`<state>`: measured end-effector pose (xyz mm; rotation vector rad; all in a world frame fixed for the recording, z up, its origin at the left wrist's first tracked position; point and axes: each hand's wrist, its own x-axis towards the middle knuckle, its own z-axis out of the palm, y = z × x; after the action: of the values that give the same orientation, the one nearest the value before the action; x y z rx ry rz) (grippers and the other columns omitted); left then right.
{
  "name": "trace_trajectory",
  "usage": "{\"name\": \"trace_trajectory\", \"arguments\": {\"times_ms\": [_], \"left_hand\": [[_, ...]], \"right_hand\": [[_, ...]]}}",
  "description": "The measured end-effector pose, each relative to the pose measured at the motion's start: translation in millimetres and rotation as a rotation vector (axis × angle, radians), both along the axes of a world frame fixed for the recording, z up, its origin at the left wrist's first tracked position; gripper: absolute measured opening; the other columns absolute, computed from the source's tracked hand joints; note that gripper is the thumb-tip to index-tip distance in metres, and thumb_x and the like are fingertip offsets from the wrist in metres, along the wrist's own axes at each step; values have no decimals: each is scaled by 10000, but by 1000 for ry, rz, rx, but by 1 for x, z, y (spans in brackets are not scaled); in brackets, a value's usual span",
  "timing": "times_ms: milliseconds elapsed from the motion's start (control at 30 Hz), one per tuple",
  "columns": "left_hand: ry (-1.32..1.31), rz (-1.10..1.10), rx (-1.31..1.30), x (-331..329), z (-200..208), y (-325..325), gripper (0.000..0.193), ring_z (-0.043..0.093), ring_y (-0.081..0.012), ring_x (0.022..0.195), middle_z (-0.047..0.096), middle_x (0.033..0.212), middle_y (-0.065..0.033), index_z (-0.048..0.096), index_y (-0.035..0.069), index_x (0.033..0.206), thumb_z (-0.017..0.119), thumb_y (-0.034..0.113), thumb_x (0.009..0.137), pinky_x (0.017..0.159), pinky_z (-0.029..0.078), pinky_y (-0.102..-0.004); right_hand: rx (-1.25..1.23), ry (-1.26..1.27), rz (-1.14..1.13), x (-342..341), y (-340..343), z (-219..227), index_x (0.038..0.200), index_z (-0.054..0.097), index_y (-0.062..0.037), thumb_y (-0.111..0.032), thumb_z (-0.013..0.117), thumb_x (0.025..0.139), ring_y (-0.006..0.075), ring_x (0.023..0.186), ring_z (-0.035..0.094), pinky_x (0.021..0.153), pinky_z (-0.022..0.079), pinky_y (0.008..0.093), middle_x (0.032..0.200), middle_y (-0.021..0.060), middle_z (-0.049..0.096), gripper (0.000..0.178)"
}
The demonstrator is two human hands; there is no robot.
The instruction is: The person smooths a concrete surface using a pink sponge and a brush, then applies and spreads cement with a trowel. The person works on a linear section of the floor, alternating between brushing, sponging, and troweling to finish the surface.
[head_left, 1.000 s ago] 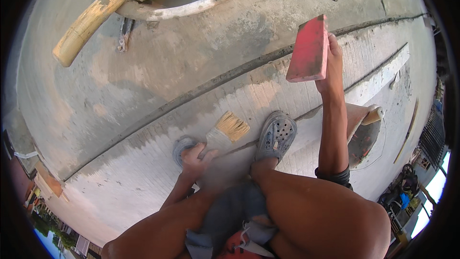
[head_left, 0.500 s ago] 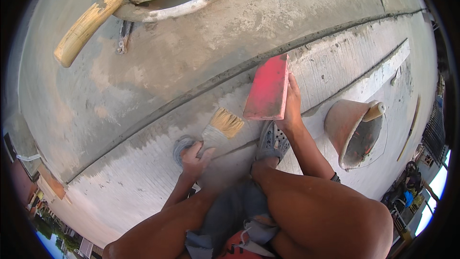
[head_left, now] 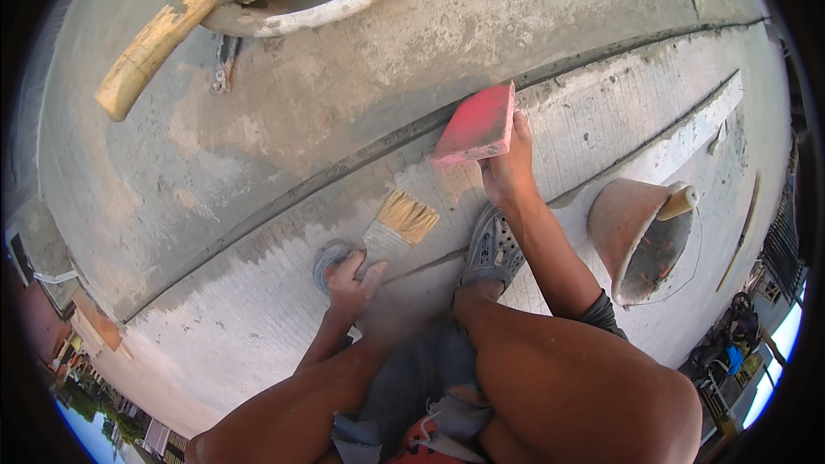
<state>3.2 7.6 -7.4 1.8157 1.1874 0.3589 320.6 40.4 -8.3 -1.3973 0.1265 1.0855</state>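
Observation:
My left hand [head_left: 351, 285] is closed on the handle of a wide brush [head_left: 404, 222] with pale yellow bristles and a cement-grey ferrule. The brush is held low over the concrete, its bristles toward the groove. In my right hand [head_left: 509, 163] is a red-pink rectangular float [head_left: 478, 125], its flat face dusted grey. My fingers grip it from the right and behind, so any handle on it is hidden. It is raised near the dark groove [head_left: 369, 153] that runs across the concrete. My grey clog [head_left: 493, 247] rests below the right forearm.
A tilted bucket [head_left: 632, 236] with a wooden handle [head_left: 678, 201] in it lies to the right. Beyond it is a long straight board [head_left: 687, 139]. At the upper left, a mortar-caked basin [head_left: 292, 21] holds a tool with a wooden handle [head_left: 159, 47].
My right hand has lifted the float slightly up and away, tilting its face so it looks shorter. My left hand and the brush have barely moved.

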Motion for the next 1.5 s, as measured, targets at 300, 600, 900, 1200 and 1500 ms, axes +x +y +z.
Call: {"name": "trace_trajectory", "arguments": {"times_ms": [300, 600, 900, 1200, 1500], "left_hand": [[13, -2, 5, 1, 0, -2, 197, 655, -303, 597, 658, 724, -162, 696, -40, 912, 815, 76, 805, 574, 495, -356], [-26, 7, 38, -6, -10, -2, 192, 618, -314, 577, 627, 698, -158, 684, -25, 886, 813, 91, 803, 566, 480, -364], [-31, 20, -2, -12, -4, 2, 269, 509, -257, 659, 544, 703, -94, 605, -7, 838, 640, 242, 934, 646, 423, -398], [-53, -205, -116, -26, -15, 14, 347, 457, -213, 650, 506, 681, -86, 535, -21, 780, 621, 261, 964, 626, 413, -386], [-124, -150, -248, -34, -32, 15, 366, 465, -142, 678, 511, 732, -36, 504, -23, 804, 624, 271, 985, 614, 417, -313]], "right_hand": [[-15, -4, -77, -4, -2, 6, 1181, 446, -91, -230, 510, 1102, 137, 921, 626, 751, 548, 318, 1066, 54, 596, 173], [91, 142, 81, -23, -9, 23, 1259, 468, -82, -285, 491, 1111, 152, 980, 653, 818, 595, 334, 1102, 63, 615, 251], [208, -179, -16, 55, -97, 133, 1409, 551, -39, -173, 544, 1065, 167, 1040, 669, 863, 582, 329, 1211, 78, 657, 369], [-568, -514, -70, 153, -270, 251, 1234, 694, 42, -136, 600, 1027, 153, 883, 702, 772, 577, 281, 1091, 93, 722, 288], [-659, -245, 64, 182, -324, 111, 1166, 713, 58, -195, 638, 1006, 127, 794, 684, 651, 568, 289, 945, 71, 717, 309]]}}
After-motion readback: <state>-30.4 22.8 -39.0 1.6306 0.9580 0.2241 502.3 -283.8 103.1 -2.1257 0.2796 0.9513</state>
